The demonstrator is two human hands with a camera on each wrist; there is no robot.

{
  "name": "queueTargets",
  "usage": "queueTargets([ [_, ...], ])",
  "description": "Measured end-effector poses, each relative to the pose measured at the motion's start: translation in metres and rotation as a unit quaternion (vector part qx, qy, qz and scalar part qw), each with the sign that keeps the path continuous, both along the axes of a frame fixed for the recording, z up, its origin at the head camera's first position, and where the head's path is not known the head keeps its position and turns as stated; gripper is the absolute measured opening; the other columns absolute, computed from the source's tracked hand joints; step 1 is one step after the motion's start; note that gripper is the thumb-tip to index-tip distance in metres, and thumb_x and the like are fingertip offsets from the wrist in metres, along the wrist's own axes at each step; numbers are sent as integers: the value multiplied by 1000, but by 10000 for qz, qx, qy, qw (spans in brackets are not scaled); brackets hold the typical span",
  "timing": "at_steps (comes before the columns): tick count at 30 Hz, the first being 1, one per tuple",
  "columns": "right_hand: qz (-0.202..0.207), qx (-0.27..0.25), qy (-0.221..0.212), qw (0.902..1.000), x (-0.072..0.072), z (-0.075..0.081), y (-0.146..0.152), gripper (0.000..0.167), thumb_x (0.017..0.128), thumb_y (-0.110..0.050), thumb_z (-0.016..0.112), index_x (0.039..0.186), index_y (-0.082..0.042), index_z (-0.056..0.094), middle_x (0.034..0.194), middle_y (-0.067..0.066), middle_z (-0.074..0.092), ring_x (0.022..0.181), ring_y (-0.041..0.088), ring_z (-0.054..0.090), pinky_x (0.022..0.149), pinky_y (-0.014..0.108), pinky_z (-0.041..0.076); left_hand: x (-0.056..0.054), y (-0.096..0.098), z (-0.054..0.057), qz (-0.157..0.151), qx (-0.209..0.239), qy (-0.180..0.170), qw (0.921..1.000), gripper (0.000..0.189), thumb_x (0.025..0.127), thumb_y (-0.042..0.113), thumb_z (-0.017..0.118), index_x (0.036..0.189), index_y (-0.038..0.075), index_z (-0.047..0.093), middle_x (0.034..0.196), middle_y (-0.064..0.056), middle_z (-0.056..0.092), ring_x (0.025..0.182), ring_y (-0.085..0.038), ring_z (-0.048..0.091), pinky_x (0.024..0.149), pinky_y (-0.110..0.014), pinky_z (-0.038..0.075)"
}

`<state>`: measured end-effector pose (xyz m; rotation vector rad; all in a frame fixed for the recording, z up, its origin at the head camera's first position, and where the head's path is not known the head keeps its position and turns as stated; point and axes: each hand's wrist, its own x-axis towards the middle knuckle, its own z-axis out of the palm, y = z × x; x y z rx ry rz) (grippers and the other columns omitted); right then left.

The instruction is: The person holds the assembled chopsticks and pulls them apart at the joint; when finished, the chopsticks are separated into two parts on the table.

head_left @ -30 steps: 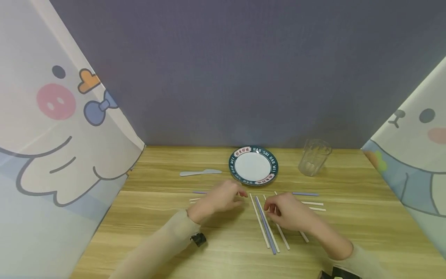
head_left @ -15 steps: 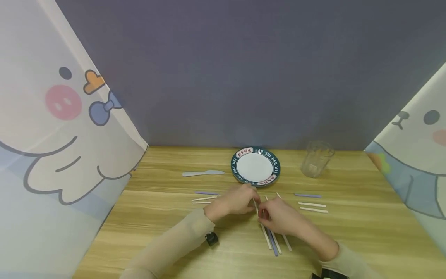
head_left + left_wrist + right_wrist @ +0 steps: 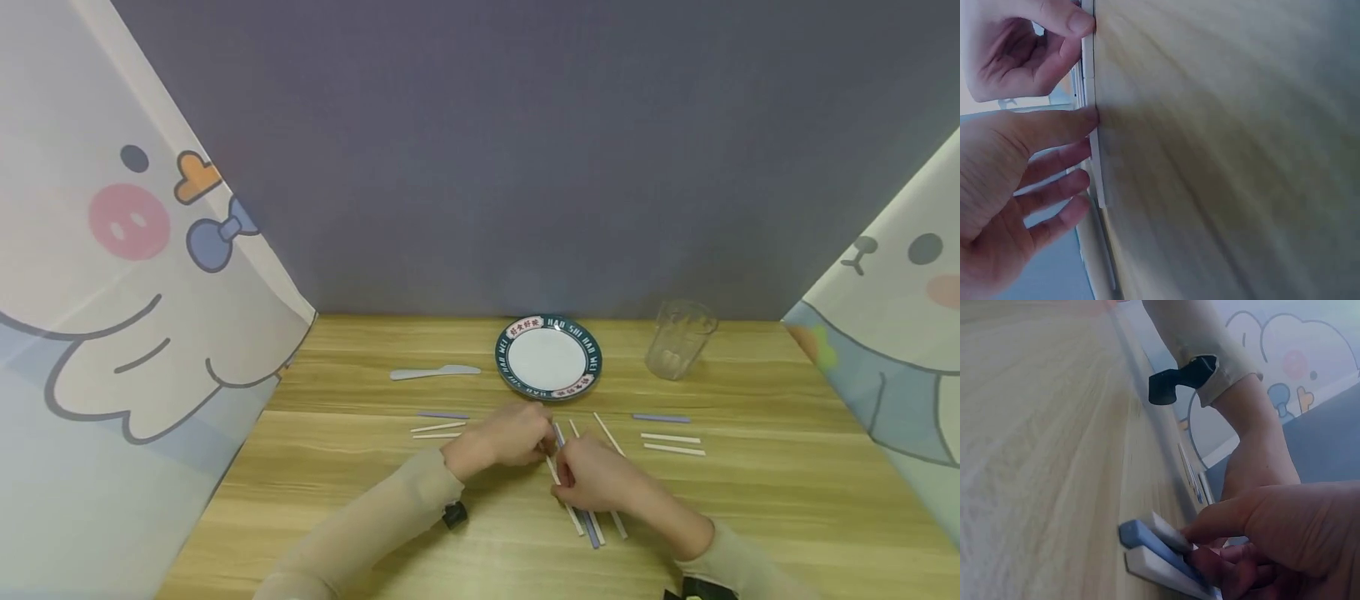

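Observation:
In the head view, my left hand (image 3: 513, 435) pinches the far part of the leftmost slim white stick (image 3: 573, 518). My right hand (image 3: 600, 475) pinches that same stick nearer its middle. Up close in the left wrist view, both thumbs press the white stick (image 3: 1090, 90), one hand behind the other, low along the table. A purple stick (image 3: 592, 533) and several more white sticks lie just right of it, partly hidden under my right hand. From the right wrist, a blue-looking stick (image 3: 1141, 536) shows between two white ones beside my fingers.
Behind the hands stands a green-rimmed plate (image 3: 547, 358). A white knife (image 3: 435, 372) lies left of it, a clear cup (image 3: 678, 342) is at right. One purple stick and two white sticks (image 3: 675, 450) lie at right, similar sticks (image 3: 438, 436) at left. A grey partition (image 3: 525, 167) closes the back.
My left hand has moved right onto the leftmost white stick. My right hand has shifted left from above the neighbouring sticks and now pinches that stick too.

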<state>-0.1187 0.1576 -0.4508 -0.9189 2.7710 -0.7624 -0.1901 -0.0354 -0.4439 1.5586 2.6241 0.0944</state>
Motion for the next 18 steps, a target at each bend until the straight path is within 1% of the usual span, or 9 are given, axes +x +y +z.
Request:
queueTargets([
  [2, -13, -59, -69, 10000, 0, 0, 0, 37, 80, -15, 84, 58, -24, 55, 52, -21, 45, 46, -7, 39, 42, 19, 38, -3, -3, 2, -203, 12, -178, 9996, 5, 91, 21, 82, 95, 24, 83, 97, 11, 74, 96, -4, 64, 85, -14, 50],
  [4, -53, -81, -256, 9996, 0, 4, 0, 34, 79, -13, 80, 59, -24, 55, 53, -21, 44, 46, -7, 40, 42, 19, 37, -5, -9, 5, -372, 129, -577, 9976, 4, 91, 18, 81, 93, 22, 80, 94, 11, 73, 91, -2, 61, 83, -11, 48],
  [6, -136, -71, -509, 9986, 0, 13, 1, 30, 79, -12, 76, 62, -23, 55, 55, -19, 44, 48, -5, 40, 44, 17, 35, -7, -17, 7, -476, 363, -1119, 9919, 5, 93, 14, 78, 93, 18, 76, 89, 11, 70, 84, 1, 57, 77, -9, 45],
  [8, -132, -19, -541, 9984, -2, 23, 4, 27, 81, -11, 74, 66, -23, 54, 57, -18, 43, 50, -3, 39, 47, 17, 32, -6, -23, 9, -522, 637, -1583, 9840, 7, 95, 9, 74, 93, 15, 71, 83, 11, 65, 74, 3, 52, 69, -8, 42],
  [10, -96, 59, -443, 9990, -3, 33, 8, 27, 83, -12, 72, 69, -23, 52, 59, -17, 41, 52, -2, 36, 49, 17, 30, -3, -26, 11, -517, 897, -1810, 9780, 7, 98, 6, 68, 97, 13, 67, 78, 10, 59, 66, 4, 47, 62, -8, 39],
  [11, -38, 67, -373, 9993, -4, 39, 10, 27, 85, -12, 71, 71, -22, 51, 60, -16, 40, 53, -1, 35, 50, 18, 29, -1, -27, 13, -506, 1011, -1816, 9769, 8, 99, 5, 64, 101, 12, 66, 76, 9, 56, 64, 4, 44, 59, -8, 38],
  [13, 80, 112, -259, 9996, -6, 47, 13, 27, 89, -11, 68, 74, -20, 49, 63, -14, 38, 55, -1, 32, 52, 19, 28, 5, -27, 16, -421, 1180, -1666, 9780, 11, 102, 4, 59, 107, 11, 65, 75, 7, 55, 61, 3, 41, 58, -9, 36],
  [16, 221, 146, -292, 9992, -10, 55, 17, 24, 95, -9, 62, 80, -19, 47, 66, -13, 37, 57, -1, 32, 53, 19, 29, 15, -25, 23, -238, 1403, -1153, 9831, 13, 107, 7, 56, 114, 10, 67, 80, 4, 64, 64, 3, 46, 62, -9, 41],
  [18, 312, 108, -410, 9986, -13, 58, 18, 21, 99, -8, 57, 85, -19, 48, 67, -13, 39, 56, -1, 34, 52, 18, 32, 20, -24, 26, -92, 1529, -741, 9854, 12, 110, 12, 56, 112, 11, 68, 85, 3, 69, 67, 2, 52, 64, -9, 45],
])
